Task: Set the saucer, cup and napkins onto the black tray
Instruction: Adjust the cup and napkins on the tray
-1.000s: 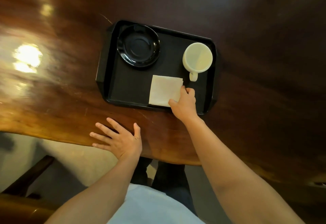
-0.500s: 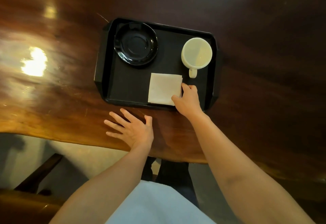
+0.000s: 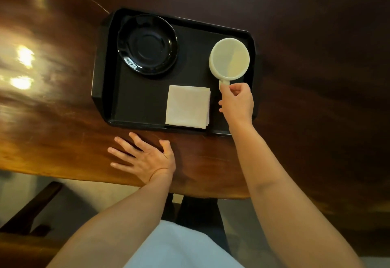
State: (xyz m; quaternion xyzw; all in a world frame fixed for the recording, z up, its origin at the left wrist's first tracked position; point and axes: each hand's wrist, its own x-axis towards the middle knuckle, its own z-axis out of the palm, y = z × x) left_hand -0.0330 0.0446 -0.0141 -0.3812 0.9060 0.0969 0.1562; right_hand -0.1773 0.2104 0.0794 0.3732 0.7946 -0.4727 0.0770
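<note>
I see the right hand [image 3: 237, 103] with fingers [image 3: 234, 89] pinched on the handle of the cream cup [image 3: 230, 58], which stands upright in the black tray's [image 3: 105, 67] far right corner. Black saucer [image 3: 147, 43] in the far left corner. Stack of white napkins [image 3: 187, 106] at the tray's near edge, just beside the hand. Left hand [image 3: 143, 158] flat on the wooden tabletop [image 3: 52, 120], fingers spread, holding nothing, near the tabletop's near edge.

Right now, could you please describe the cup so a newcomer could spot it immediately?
Find the black tray on the wooden table. The cup stands in its far right corner, the right hand at its handle. It is the only pale round item; the saucer is black, the napkins square.
</note>
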